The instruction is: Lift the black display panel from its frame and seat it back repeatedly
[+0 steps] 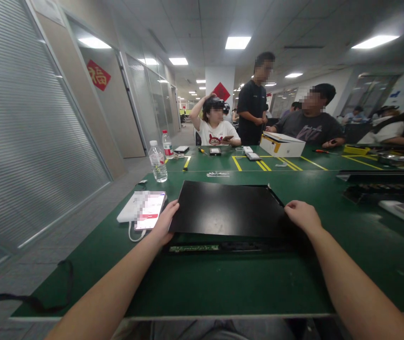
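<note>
A flat black panel (228, 208) is tilted over a black frame (255, 247) on the green table (223, 288). Along the near side of the frame a green circuit strip (194, 248) shows. My left hand (166, 218) grips the panel's left edge, thumb on top and the other fingers hidden beneath. At the panel's right edge, my right hand (303, 216) is closed on it with curled fingers. The panel's near edge stands apart from the frame below.
A phone (150, 210) with a white cable lies on a white box (127, 212) at the left. Beyond are a water bottle (158, 165) and a white carton (282, 145). Black strips (379, 177) lie at the right. Several people are across the table.
</note>
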Motion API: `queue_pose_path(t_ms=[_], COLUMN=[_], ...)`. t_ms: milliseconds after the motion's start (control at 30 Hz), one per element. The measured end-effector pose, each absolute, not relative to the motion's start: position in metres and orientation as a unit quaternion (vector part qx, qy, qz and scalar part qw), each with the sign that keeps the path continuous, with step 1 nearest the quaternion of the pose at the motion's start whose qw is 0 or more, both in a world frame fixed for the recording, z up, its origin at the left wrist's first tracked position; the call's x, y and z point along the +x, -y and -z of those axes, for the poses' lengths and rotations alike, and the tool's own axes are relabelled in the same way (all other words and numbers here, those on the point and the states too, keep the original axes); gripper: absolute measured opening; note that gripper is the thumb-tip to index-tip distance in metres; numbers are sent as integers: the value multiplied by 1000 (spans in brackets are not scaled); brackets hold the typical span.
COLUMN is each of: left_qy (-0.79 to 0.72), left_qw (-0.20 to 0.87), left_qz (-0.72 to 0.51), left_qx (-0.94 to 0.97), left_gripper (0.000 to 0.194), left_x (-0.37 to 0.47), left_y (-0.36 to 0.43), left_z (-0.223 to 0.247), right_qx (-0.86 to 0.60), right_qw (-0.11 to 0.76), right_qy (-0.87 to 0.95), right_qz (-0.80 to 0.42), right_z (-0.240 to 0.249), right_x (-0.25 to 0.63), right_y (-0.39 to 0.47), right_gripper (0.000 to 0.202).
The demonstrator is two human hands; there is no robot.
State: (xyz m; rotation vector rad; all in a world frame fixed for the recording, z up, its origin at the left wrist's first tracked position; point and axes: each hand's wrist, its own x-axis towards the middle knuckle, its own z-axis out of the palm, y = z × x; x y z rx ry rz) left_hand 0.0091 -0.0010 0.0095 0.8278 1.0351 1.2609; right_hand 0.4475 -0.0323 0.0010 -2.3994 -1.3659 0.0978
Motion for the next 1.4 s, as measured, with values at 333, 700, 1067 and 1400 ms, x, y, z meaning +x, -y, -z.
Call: queue_pose_path(t_ms=[333,700,1067,1400], left_qy=[-452,-459,-458,-467], left_qw=[610,608,605,603], left_qz=[-545,-540,-545,-539], left_qx=[355,358,357,357], left_gripper=[38,32,29,34], left_x=[8,7,8,9], left_y=[-4,2,1,2], left_z=[-6,-10,-10,-10], right_qx=[-849,-832,-821,-824], right_qw=[109,152,235,242], right_qy=[507,533,519,511], right_qz=[-103,-33,-40,-46], right_z=[-27,-7,2,1], right_x=[448,454,458,456], right_y=[15,16,23,26], right_gripper=[23,34,33,35])
